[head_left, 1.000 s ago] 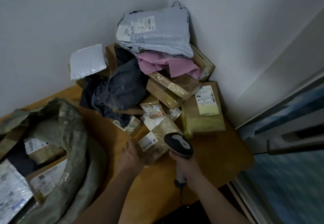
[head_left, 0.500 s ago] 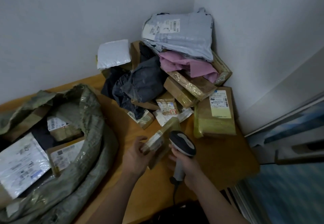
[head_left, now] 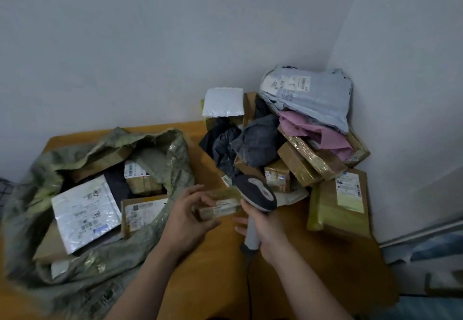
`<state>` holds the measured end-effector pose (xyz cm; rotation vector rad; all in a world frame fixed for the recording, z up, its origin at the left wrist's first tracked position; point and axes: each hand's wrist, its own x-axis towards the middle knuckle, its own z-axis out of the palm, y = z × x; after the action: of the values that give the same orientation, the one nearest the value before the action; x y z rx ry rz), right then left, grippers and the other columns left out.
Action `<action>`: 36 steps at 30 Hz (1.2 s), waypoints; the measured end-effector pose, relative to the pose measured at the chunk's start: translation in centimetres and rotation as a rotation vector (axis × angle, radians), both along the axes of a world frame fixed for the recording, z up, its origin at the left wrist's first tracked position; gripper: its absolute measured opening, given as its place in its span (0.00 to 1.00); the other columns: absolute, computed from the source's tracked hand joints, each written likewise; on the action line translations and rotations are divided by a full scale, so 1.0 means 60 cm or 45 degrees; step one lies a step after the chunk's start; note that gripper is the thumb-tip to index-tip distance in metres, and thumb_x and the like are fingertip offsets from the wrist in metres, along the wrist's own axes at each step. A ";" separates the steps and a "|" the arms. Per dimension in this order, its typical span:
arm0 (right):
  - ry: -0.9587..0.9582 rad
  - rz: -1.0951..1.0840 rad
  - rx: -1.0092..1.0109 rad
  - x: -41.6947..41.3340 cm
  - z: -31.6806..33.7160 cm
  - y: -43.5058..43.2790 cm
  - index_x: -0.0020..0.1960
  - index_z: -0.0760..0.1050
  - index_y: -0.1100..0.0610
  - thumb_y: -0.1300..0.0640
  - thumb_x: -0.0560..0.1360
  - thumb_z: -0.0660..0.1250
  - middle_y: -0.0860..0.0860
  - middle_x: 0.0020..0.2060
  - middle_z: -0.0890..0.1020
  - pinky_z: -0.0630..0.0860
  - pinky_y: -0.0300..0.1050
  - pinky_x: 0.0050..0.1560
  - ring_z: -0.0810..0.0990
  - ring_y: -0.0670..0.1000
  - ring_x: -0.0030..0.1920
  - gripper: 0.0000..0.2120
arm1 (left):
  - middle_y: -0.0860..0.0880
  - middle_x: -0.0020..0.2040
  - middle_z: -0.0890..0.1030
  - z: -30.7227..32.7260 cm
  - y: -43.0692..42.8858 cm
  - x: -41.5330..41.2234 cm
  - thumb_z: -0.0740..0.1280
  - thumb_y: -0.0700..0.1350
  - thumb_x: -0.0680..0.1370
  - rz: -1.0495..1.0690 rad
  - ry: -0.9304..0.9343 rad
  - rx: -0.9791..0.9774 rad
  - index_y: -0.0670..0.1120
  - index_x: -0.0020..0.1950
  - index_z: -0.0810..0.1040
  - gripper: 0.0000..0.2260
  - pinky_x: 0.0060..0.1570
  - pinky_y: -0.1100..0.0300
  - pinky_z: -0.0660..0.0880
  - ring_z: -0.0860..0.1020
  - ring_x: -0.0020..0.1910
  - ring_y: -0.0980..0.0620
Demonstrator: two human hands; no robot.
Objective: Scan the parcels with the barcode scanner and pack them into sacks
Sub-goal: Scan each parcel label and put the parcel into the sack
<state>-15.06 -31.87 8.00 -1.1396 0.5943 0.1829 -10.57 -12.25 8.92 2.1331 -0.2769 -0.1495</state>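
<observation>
The small parcel (head_left: 220, 207) is in the air above the table (head_left: 215, 269), pinched by the fingers (head_left: 198, 193) of the left hand (head_left: 185, 219), just beside the scanner (head_left: 255, 194) that the right hand (head_left: 270, 232) grips. If the pinch is loose, it may fall short of the sack (head_left: 100, 269).

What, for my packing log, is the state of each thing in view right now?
left hand, holds the small parcel by one end
small parcel, lifted off the table, beside the barcode scanner
right hand, grips the barcode scanner's handle
barcode scanner, held up, head next to the small parcel
sack, mouth open, parcels inside
parcel pile, heaped at the table's far corner
</observation>
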 end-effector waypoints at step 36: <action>-0.278 0.380 -0.393 0.055 0.099 0.156 0.39 0.76 0.57 0.54 0.77 0.74 0.50 0.25 0.71 0.68 0.42 0.29 0.69 0.49 0.27 0.12 | 0.44 0.54 0.86 0.102 0.163 0.125 0.70 0.37 0.81 0.493 0.366 -0.653 0.48 0.64 0.74 0.13 0.49 0.43 0.84 0.86 0.50 0.43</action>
<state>-11.76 -22.50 13.94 -1.5250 0.2599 0.2235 -3.10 -2.45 15.01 1.5924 0.2461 -0.1383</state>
